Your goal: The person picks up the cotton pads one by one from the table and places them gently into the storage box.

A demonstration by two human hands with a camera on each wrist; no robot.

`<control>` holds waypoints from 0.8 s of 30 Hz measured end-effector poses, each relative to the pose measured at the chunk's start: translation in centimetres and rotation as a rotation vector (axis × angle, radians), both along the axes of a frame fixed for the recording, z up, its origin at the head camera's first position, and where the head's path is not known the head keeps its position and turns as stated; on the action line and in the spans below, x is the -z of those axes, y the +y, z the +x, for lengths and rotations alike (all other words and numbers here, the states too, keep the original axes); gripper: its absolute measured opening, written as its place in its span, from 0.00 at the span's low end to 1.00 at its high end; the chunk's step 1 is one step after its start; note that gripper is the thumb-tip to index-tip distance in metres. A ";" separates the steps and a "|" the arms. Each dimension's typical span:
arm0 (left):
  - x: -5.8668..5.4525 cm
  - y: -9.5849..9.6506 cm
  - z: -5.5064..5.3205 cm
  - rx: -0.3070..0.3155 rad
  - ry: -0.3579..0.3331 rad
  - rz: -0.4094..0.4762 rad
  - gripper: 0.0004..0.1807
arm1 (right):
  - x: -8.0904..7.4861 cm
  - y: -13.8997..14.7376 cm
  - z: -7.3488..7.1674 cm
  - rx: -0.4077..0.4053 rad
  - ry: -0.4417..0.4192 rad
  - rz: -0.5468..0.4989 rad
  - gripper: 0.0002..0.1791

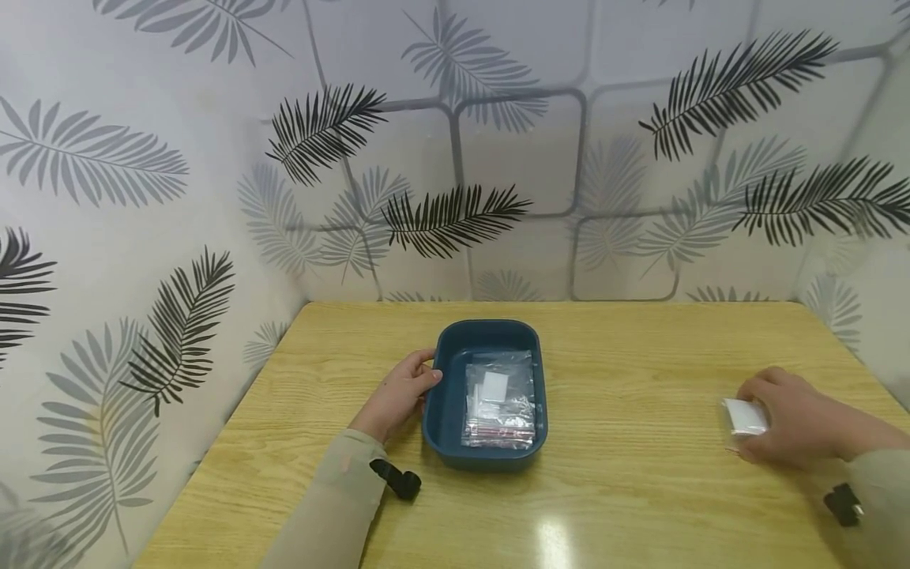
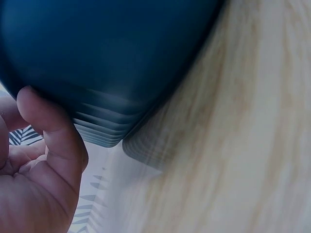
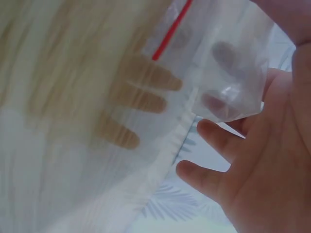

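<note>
A dark blue plastic bin [image 1: 483,461] with rounded corners stands on the table, left of centre. My left hand [image 1: 401,393] grips its left side, thumb at the rim. In the left wrist view, a bent digit of the left hand [image 2: 48,165] presses the ribbed outer wall of the bin [image 2: 112,53]. Inside the bin lie several clear zip bags [image 1: 501,415] with white pieces in them. Far to the right, my right hand [image 1: 799,419] pinches a small clear bag [image 1: 746,417] with something white in it. The right wrist view shows the bag's red seal strip [image 3: 172,30].
The light wood table [image 1: 626,379] runs back to a wall [image 1: 519,158] with leaf patterns, and another wall stands at the left. Each sleeve carries a black strap mount at the wrist. Fingers and bin reflect in the glossy tabletop.
</note>
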State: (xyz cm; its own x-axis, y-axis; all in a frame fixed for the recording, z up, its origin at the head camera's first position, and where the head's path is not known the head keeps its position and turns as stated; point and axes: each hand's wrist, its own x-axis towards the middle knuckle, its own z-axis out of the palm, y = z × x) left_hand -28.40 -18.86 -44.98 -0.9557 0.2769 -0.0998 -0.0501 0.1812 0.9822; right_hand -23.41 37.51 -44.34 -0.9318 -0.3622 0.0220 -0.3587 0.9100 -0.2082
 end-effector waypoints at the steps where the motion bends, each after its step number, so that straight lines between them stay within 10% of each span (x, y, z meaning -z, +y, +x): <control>1: 0.0 0.0 0.0 0.002 0.001 0.001 0.27 | 0.0 -0.2 -0.2 -0.001 0.016 0.002 0.38; 24: 0.2 0.1 -0.1 0.005 -0.005 0.031 0.27 | -5.8 -11.7 -3.4 -0.153 0.108 -0.080 0.33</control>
